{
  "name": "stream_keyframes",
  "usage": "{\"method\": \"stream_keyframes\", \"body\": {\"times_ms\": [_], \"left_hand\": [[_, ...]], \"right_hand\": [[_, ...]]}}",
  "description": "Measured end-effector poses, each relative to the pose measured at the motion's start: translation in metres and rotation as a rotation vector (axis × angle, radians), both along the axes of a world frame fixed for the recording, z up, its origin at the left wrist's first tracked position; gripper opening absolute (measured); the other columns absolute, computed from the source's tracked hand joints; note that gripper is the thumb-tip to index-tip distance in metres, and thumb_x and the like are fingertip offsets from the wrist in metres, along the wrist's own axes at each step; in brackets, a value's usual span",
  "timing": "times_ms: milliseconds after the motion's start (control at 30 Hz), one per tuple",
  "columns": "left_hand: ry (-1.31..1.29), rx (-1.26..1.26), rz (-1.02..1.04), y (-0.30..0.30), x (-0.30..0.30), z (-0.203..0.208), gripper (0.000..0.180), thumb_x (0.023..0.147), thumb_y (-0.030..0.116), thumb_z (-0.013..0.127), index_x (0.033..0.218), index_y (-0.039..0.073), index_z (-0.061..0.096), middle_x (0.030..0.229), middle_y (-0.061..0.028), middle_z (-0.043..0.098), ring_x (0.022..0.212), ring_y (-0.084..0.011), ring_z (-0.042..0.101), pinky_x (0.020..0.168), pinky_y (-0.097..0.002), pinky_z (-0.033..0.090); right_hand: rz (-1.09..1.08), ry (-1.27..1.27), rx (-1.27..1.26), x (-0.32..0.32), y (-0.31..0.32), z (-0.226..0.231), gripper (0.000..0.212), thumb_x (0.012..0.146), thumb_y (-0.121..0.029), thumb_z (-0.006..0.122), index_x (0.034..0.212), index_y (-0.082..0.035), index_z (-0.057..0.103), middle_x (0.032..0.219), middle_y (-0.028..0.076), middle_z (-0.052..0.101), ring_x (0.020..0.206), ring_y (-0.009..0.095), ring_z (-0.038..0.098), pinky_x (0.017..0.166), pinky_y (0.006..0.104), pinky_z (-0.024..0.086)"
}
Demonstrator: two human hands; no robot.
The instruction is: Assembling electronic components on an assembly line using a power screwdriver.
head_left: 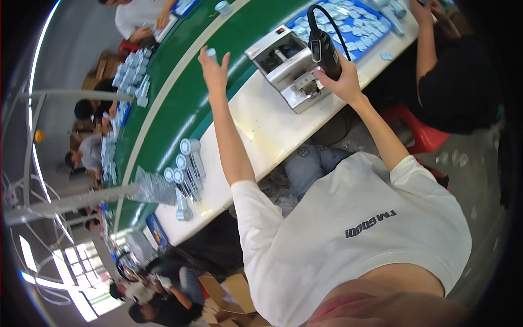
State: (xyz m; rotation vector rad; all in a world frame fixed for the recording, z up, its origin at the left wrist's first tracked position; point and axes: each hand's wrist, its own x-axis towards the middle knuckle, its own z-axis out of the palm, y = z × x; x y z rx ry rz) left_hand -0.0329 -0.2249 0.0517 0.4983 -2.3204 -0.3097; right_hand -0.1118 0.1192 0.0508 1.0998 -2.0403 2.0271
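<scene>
My left hand (215,76) reaches out over the green conveyor belt (188,90), its thumb spread away from the fingers. A small light-blue plastic part (211,54) shows at the fingers, with a gap to the thumb; whether it touches them I cannot tell. My right hand (346,83) is closed around the lower end of a black corded power tool (323,50), which stands tilted above a silver metal machine (291,68). The right thumb lies near the machine's front fixture (308,90). The fingers behind the tool are partly hidden.
A blue tray (384,26) of light-blue pieces lies beyond the machine. Several light-blue handled parts (188,163) and a clear plastic bag (155,188) sit at the left of the white worktable (248,128). Co-workers sit across the belt and at right, near a red stool (422,133).
</scene>
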Motion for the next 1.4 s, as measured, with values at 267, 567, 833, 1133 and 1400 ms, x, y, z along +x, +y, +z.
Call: {"method": "stream_keyframes", "body": {"times_ms": [267,567,833,1133,1400], "left_hand": [[-0.038,-0.050,0.171,0.009,0.078,-0.001,0.060,0.078,0.025,0.071,0.126,0.000,0.043,0.125,-0.0226,0.047,0.114,-0.0392,0.045,0.098,-0.0449,0.038],[-0.326,-0.055,0.943,0.086,0.320,-0.072,0.054,0.077,0.018,0.071,0.117,-0.011,0.049,0.105,-0.0246,0.057,0.098,-0.0387,0.054,0.088,-0.0450,0.041],[-0.204,0.051,1.000,0.080,0.320,-0.069,0.053,0.079,0.026,0.071,0.117,-0.006,0.051,0.105,-0.0217,0.053,0.097,-0.0353,0.054,0.083,-0.0430,0.045],[0.596,0.153,0.614,0.108,0.283,-0.036,0.041,0.090,0.027,0.063,0.113,-0.005,0.050,0.108,-0.0171,0.055,0.096,-0.0287,0.055,0.084,-0.0411,0.047],[0.775,0.536,0.112,0.174,0.210,-0.035,0.053,0.092,0.046,0.053,0.108,-0.002,0.039,0.084,-0.0145,0.053,0.064,-0.0197,0.054,0.058,-0.0312,0.049]], "right_hand": [[-0.119,-0.060,-0.021,-0.011,-0.005,-0.010,0.027,0.076,-0.020,0.074,0.087,0.000,0.060,0.068,0.004,0.063,0.062,0.008,0.057,0.059,0.0247,0.046],[-0.172,0.026,-0.065,-0.031,-0.016,0.001,0.020,0.080,-0.015,0.073,0.084,-0.001,0.058,0.064,-0.002,0.055,0.054,0.005,0.048,0.048,0.0206,0.037],[-0.099,-0.238,-0.123,-0.050,-0.008,-0.012,0.029,0.078,-0.025,0.077,0.079,-0.003,0.057,0.055,-0.001,0.051,0.047,0.006,0.046,0.046,0.0214,0.037],[-0.285,0.188,0.513,-0.151,0.042,0.022,0.038,0.069,-0.030,0.075,0.087,-0.001,0.059,0.072,0.015,0.061,0.064,0.029,0.059,0.062,0.0385,0.046],[0.134,0.321,0.805,-0.144,0.010,-0.007,0.037,0.064,-0.018,0.079,0.093,-0.005,0.061,0.087,0.005,0.068,0.081,0.020,0.065,0.075,0.0317,0.049]]}}
